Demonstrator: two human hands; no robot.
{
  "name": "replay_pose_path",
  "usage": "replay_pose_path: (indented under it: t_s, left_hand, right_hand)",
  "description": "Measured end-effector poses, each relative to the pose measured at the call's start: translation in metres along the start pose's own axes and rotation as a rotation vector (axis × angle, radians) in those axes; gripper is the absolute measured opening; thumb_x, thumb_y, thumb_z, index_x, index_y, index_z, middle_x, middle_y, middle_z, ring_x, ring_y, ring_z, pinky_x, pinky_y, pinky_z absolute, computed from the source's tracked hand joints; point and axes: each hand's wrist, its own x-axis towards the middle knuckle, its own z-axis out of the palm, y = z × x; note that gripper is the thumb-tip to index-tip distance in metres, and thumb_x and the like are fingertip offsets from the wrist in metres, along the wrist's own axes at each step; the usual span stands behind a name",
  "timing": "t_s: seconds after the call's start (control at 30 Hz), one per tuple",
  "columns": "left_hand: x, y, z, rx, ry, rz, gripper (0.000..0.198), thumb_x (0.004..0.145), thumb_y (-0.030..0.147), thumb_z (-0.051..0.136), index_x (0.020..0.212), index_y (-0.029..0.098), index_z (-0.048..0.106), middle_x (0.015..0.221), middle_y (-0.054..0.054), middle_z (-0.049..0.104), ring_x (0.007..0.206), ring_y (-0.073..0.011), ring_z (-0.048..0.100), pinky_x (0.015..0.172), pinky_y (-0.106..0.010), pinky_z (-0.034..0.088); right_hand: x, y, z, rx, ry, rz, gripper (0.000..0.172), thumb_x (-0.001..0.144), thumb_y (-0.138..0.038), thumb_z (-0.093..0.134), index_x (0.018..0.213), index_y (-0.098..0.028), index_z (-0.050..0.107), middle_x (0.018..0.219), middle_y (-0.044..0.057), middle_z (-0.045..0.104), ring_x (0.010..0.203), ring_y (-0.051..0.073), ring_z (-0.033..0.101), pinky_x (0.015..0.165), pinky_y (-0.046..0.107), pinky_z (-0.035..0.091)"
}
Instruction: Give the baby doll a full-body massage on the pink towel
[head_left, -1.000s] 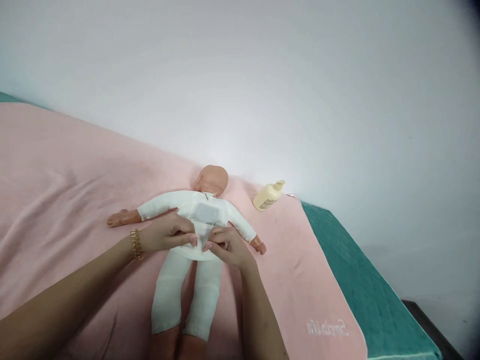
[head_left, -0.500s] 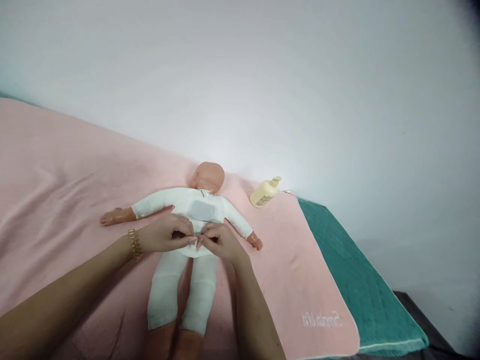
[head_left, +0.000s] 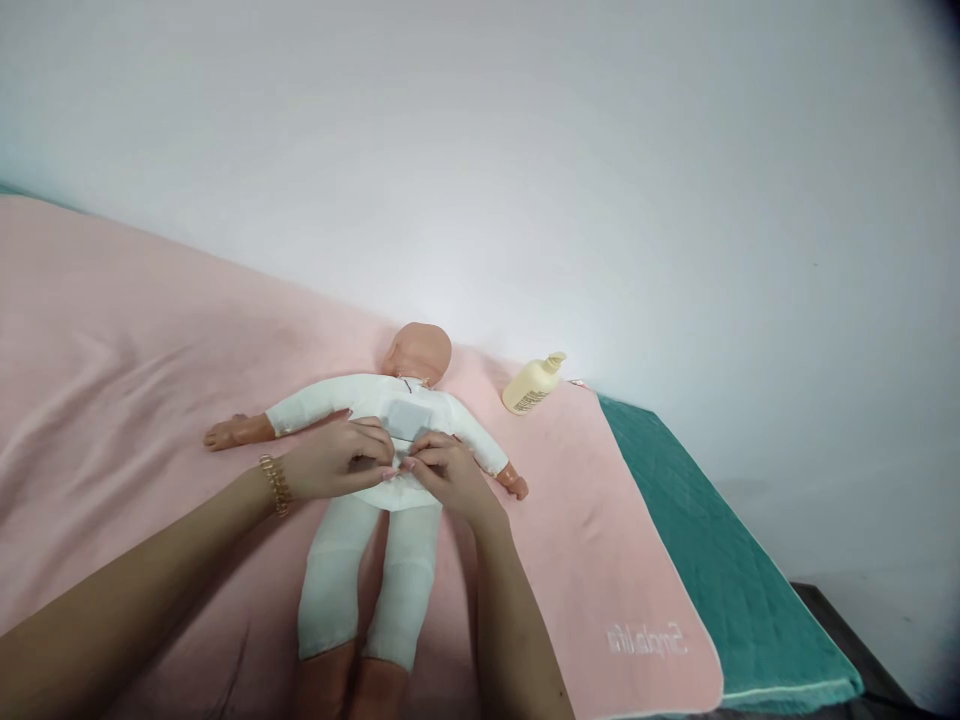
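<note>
A baby doll (head_left: 405, 570) with a white cloth body and bare brown head, hands and lower legs lies stretched out, its arms spread wide. A grey rectangular patch (head_left: 407, 420) shows on its upper torso. My left hand (head_left: 349, 458), with a gold bracelet at the wrist, rests on the doll's lower torso with thumb and fingers pinched together. Facing it from the right, my right hand (head_left: 446, 470) pinches in the same way. The fingertips of both hands nearly meet on the white cloth, just below the patch. They partly hide the cloth between them.
A pale yellow pump bottle (head_left: 531, 386) stands to the right of the doll's head. Under everything lies a pink blanket (head_left: 585, 580) with white lettering, over a green quilted cover (head_left: 697, 540). A white wall (head_left: 525, 180) rises behind. A dark edge (head_left: 847, 640) shows at lower right.
Both hands have shifted slightly up the doll's torso toward the grey patch, fingertips still pinched. The doll and bottle appear a few pixels further right.
</note>
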Motion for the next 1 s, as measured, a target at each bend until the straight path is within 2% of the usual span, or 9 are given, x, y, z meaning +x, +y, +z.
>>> replay_pose_path:
  t_s: [0.17,0.37,0.5,0.6,0.67,0.73,0.87,1.0]
  left_hand:
    - [-0.002,-0.010,-0.002,0.017,0.114,-0.044,0.027,0.096,0.034,0.047,0.091,0.019,0.070,0.096,-0.006,0.071,0.092,-0.0193,0.059,0.086,-0.033,0.045]
    - [0.001,-0.014,-0.004,0.045,0.021,-0.076,0.028,0.095,0.037,0.048,0.088,0.020,0.070,0.090,-0.004,0.071,0.089,-0.0189,0.060,0.085,-0.033,0.045]
    - [0.002,-0.016,-0.001,0.048,0.018,-0.063,0.029,0.096,0.037,0.047,0.088,0.020,0.069,0.088,-0.003,0.071,0.086,-0.0180,0.060,0.084,-0.031,0.045]
    - [0.003,-0.020,0.005,0.067,0.135,-0.065,0.026,0.096,0.037,0.046,0.099,0.020,0.067,0.099,-0.005,0.070,0.096,-0.0197,0.059,0.088,-0.033,0.045]
    - [0.005,-0.023,0.010,0.112,0.242,-0.073,0.028,0.095,0.037,0.046,0.111,0.020,0.063,0.112,-0.007,0.067,0.108,-0.0222,0.056,0.095,-0.036,0.042]
    - [0.007,-0.029,0.013,0.170,0.299,-0.093,0.034,0.095,0.038,0.046,0.122,0.020,0.057,0.123,-0.008,0.062,0.118,-0.0246,0.051,0.102,-0.040,0.038]
    - [0.010,-0.042,0.014,0.263,0.243,-0.191,0.043,0.095,0.043,0.043,0.130,0.021,0.051,0.134,-0.009,0.057,0.128,-0.0275,0.043,0.107,-0.046,0.031]
    - [0.013,-0.047,0.014,0.296,0.180,-0.234,0.042,0.095,0.047,0.043,0.125,0.021,0.055,0.131,-0.007,0.060,0.126,-0.0273,0.044,0.106,-0.045,0.031]
  right_hand:
    - [0.000,0.006,0.001,0.053,0.131,0.051,0.027,0.094,-0.026,0.056,0.072,-0.022,0.070,0.091,0.003,0.063,0.082,0.016,0.060,0.077,0.030,0.049]
    - [0.004,0.008,0.006,-0.016,0.126,0.065,0.027,0.092,-0.023,0.059,0.066,-0.021,0.068,0.083,0.002,0.060,0.080,0.016,0.058,0.078,0.031,0.049]
    - [0.008,0.012,0.010,-0.002,0.125,0.061,0.027,0.092,-0.024,0.058,0.067,-0.021,0.068,0.079,0.001,0.058,0.078,0.014,0.057,0.076,0.030,0.048]
    - [0.012,0.018,0.012,0.006,0.233,0.027,0.026,0.094,-0.026,0.054,0.073,-0.020,0.069,0.081,0.002,0.058,0.080,0.016,0.057,0.077,0.031,0.048]
    - [0.015,0.022,0.014,-0.032,0.367,-0.017,0.022,0.095,-0.028,0.053,0.082,-0.020,0.069,0.089,0.005,0.059,0.089,0.019,0.057,0.084,0.035,0.047]
    - [0.019,0.027,0.016,-0.078,0.449,-0.056,0.017,0.095,-0.028,0.052,0.095,-0.020,0.067,0.102,0.008,0.061,0.101,0.022,0.055,0.093,0.038,0.045]
    - [0.026,0.033,0.018,-0.119,0.387,-0.030,0.023,0.096,-0.030,0.050,0.113,-0.019,0.061,0.117,0.010,0.060,0.114,0.022,0.052,0.102,0.039,0.041]
    - [0.032,0.037,0.018,-0.191,0.302,0.024,0.024,0.097,-0.034,0.049,0.110,-0.017,0.061,0.113,0.011,0.062,0.109,0.024,0.054,0.099,0.040,0.042]
